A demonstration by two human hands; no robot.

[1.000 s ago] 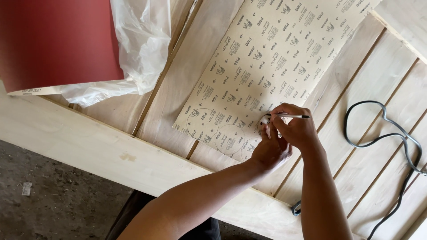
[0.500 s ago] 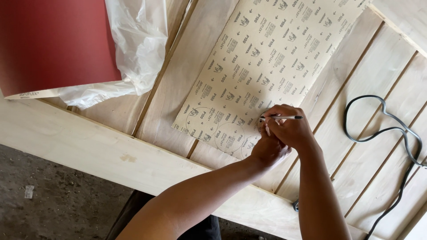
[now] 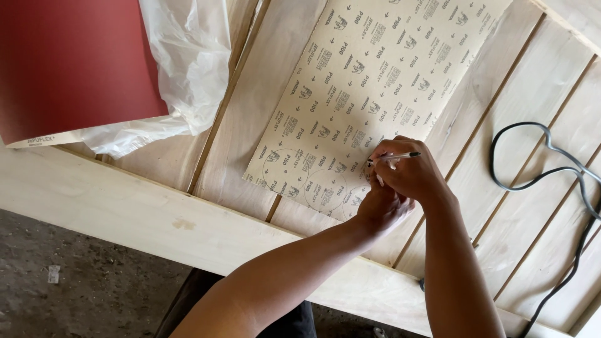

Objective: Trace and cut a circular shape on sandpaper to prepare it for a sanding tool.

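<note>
Where the frame begins at the upper left, we note a red sandpaper sheet (image 3: 69, 62) lying grit side up, with a crumpled clear plastic bag (image 3: 181, 69) just beside it on the pale wooden slatted frame (image 3: 125, 206). Toward the centre lies the sandpaper sheet (image 3: 375, 81) in hand, printed backing up, spread flat across the slats from the upper right down to the lower middle; pen-drawn circles (image 3: 282, 170) show near its lower edge. We judge it light, thin and flexible, apt to slide on smooth wood, best pinned flat by pressing down near the marking point. At centre right the left hand (image 3: 382, 209) bears down at the sheet's lower edge; whatever lies under its fingers is hidden. Touching it, the right hand (image 3: 413, 178) is closed around a pen (image 3: 394, 158), tip at the paper. At the far right a black cable (image 3: 551, 169) loops over the slats.
</note>
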